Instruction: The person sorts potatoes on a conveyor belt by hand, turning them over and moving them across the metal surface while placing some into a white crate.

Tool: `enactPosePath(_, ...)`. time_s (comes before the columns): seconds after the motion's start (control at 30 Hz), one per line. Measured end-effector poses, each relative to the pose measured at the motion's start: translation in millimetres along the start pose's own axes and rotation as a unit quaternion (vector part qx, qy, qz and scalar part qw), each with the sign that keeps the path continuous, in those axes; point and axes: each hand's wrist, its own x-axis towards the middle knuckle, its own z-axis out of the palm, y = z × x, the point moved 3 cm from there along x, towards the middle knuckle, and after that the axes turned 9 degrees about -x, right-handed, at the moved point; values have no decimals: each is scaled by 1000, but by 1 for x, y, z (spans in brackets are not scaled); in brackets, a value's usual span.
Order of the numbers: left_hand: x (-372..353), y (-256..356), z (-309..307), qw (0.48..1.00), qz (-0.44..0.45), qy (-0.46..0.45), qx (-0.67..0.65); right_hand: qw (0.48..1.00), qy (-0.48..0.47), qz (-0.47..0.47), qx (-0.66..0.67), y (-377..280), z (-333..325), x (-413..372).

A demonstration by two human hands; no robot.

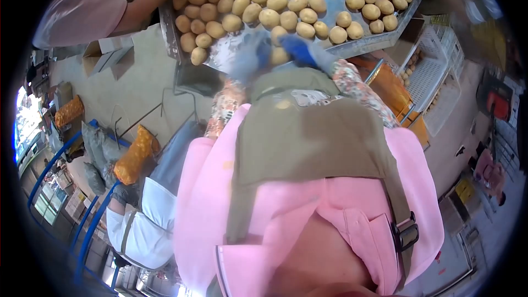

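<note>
Many yellow potatoes [269, 18] lie on a metal sorting table [360, 48] at the top of the view. My left hand [250, 57], in a grey-blue glove, is smeared by motion over the table's near edge. Beside it on the right, my right hand [301, 52] wears a glove with blue fingers that point in toward the middle. Between the two hands sits a potato [279, 56], right at the fingertips of both, with another potato [278, 35] just beyond. Blur hides how the fingers are set.
Another person's arm [140, 13] reaches over the table's left end. White plastic crates [432, 68] stand at right, by an orange bag [390, 85]. A filled orange mesh sack [135, 156] and a person in a white sleeve [146, 225] are at lower left, near blue rails [91, 220].
</note>
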Motion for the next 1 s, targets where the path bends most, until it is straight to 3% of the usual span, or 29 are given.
enactPosePath(0.03,-4,-8,14,969,89,-17,229,991,32,-8,-133,2,2,7)
enactPosePath(0.07,-13,5,9,970,37,-24,240,962,64,-19,-263,3,3,13)
enactPosePath(0.1,-20,-1,9,968,61,30,242,916,94,-29,-388,5,2,18)
enactPosePath(0.13,-29,-15,7,986,20,64,150,854,125,-38,-504,10,1,21)
enactPosePath(0.17,-42,-18,2,994,-22,94,56,777,156,-45,-608,17,-1,21)
enactPosePath(0.2,-55,-29,0,989,-52,122,67,616,324,-106,-710,20,-15,0)
enactPosePath(0.23,-67,-40,-2,982,-82,151,78,618,321,-104,-710,23,-20,-18)
enactPosePath(0.27,-76,-33,-10,970,-36,220,101,608,326,-62,-721,24,-24,-35)
enactPosePath(0.33,-83,-39,-19,972,-54,210,93,597,328,-22,-731,5,-20,-30)
enactPosePath(0.4,-89,-50,-20,971,-51,216,86,648,267,322,-636,-24,0,3)
enactPosePath(0.43,-87,-50,-20,971,-53,218,85,648,264,323,-637,-20,-6,15)
enactPosePath(0.5,-83,-51,-17,973,-68,218,39,644,313,54,-696,-23,-13,46)
enactPosePath(0.53,-78,-56,-12,979,-130,153,25,646,308,53,-697,-21,-18,61)
enactPosePath(0.6,-72,-52,-1,972,-172,151,47,497,232,297,-782,-6,-25,88)
enactPosePath(0.63,-70,-50,4,965,-209,145,65,499,229,293,-783,-2,-22,99)
enactPosePath(0.7,-64,-46,7,961,-233,140,47,425,218,376,-794,-2,-17,111)
enactPosePath(0.77,-60,-49,11,956,-242,151,69,421,190,382,-801,-14,-15,111)
enactPosePath(0.83,-62,-55,12,957,-234,158,74,500,235,321,-770,-20,-12,104)
enactPosePath(0.87,-63,-57,13,957,-226,161,80,501,233,322,-769,-15,-15,101)
enactPosePath(0.97,-62,-48,-7,970,-217,106,19,391,221,338,-827,13,-31,87)
enactPosePath(1.0,-61,-44,-10,974,-171,148,-4,393,214,339,-828,20,-35,87)
